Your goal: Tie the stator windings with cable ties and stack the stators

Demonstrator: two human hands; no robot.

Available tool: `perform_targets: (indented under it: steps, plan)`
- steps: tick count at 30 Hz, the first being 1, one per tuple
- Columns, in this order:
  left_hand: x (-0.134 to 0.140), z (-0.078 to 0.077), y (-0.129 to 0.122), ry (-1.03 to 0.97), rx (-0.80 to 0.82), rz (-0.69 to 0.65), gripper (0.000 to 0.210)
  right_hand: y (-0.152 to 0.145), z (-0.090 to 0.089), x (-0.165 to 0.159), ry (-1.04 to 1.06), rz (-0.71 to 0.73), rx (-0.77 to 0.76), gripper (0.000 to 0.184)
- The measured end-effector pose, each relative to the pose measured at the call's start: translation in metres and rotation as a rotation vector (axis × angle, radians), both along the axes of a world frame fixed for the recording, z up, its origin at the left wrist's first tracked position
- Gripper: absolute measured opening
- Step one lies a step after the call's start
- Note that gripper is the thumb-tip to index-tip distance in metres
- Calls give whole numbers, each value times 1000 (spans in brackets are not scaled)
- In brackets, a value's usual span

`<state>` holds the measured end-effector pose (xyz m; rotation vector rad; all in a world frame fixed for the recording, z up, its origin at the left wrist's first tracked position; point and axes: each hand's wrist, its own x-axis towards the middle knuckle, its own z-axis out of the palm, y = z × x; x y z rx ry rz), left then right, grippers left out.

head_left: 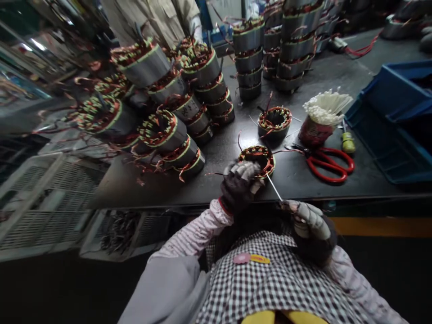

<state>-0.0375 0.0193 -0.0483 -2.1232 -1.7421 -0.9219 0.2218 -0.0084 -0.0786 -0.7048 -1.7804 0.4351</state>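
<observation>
A motor stator, a metal ring with red-brown copper windings, lies at the table's front edge. My left hand, in a dark glove with pale fingers, is closed on its near left rim. From the stator's right side a thin white strip runs taut down toward me. My right hand, gloved alike, pinches the strip's lower end; its fingertips partly hide that end. Just behind stands a second stator with wires sticking out. To the right lie red-handled scissors.
Stacks of stators crowd the table's left and back. A cup of thin white strips stands by a yellow-handled tool. Blue bins take the right side. Crates sit lower left. A person stands across the table.
</observation>
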Motion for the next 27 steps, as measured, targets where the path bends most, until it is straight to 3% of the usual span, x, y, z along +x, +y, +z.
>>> perform_targets:
  steps: [3, 7, 13, 20, 23, 27]
  plan:
    - [-19, 0, 6, -35, -47, -107, 47, 1, 10, -2, -17, -7, 141, 61]
    - [-31, 11, 20, -125, -170, -254, 44, 11, 25, -19, -145, 22, 93, 54]
    - [-8, 13, 13, -298, -219, -164, 33, 28, 32, -31, -62, 113, 81, 57]
    - [6, 25, 13, -354, -260, -54, 19, 19, 21, -12, -35, 113, 72, 60]
    - [8, 26, 13, -406, -282, -34, 17, 30, 14, -22, -37, 173, -53, 44]
    - [15, 17, 13, -723, -267, -50, 18, 49, 17, -35, -20, 155, -175, 23]
